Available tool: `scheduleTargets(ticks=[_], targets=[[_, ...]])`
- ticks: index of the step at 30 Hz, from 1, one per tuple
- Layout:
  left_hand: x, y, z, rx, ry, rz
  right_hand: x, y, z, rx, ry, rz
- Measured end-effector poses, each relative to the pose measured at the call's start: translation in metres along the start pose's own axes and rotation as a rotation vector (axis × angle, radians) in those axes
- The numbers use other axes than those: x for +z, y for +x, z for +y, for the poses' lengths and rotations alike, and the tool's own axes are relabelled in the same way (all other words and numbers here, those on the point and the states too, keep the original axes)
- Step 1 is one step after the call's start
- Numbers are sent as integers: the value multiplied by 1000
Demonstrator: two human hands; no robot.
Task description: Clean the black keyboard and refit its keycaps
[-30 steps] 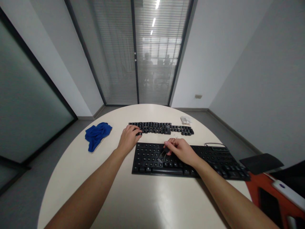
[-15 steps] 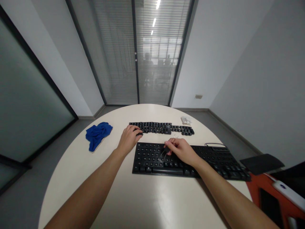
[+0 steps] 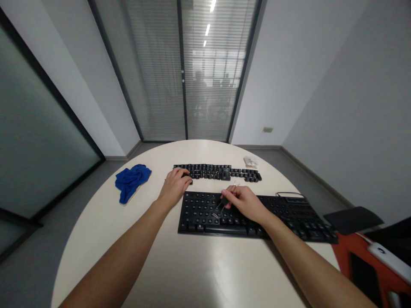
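Observation:
My left hand [image 3: 175, 187] rests at the left end of the loose black keycaps [image 3: 208, 172], its thumb and fingers curled in around a small black keycap [image 3: 191, 182]. Part of that keycap is hidden by the fingers. Over the middle of the black keyboard [image 3: 201, 209], my right hand [image 3: 239, 199] is closed on a wire keycap puller [image 3: 219, 205]. The puller's thin prongs point down and left towards the keyboard. Across the keyboard's left part the caps are off and small key stems show, while the space bar and several bottom keys are in place.
A crumpled blue cloth [image 3: 131, 182] lies on the left of the round white table [image 3: 180, 273]. At the back right sits a small clear plastic bag [image 3: 251, 161]. A red surface [image 3: 345, 252] with a dark phone [image 3: 365, 276] and a white power strip [image 3: 390, 261] adjoins on the right.
My left hand's fingers have shifted slightly, and the keycap by the thumb has moved a little to the right and nearer me. My right hand and the puller look the same.

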State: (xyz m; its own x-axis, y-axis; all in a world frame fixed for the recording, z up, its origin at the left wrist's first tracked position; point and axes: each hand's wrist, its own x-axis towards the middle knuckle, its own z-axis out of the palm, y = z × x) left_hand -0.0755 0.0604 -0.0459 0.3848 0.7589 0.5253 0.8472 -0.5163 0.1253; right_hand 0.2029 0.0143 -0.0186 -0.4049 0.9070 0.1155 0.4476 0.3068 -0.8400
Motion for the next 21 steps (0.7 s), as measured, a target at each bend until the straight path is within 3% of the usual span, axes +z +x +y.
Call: scheduleTargets(ticks=[21], targets=[[0,1,-2,-14,-2,2,0,-1,-3,-15,-13,4]])
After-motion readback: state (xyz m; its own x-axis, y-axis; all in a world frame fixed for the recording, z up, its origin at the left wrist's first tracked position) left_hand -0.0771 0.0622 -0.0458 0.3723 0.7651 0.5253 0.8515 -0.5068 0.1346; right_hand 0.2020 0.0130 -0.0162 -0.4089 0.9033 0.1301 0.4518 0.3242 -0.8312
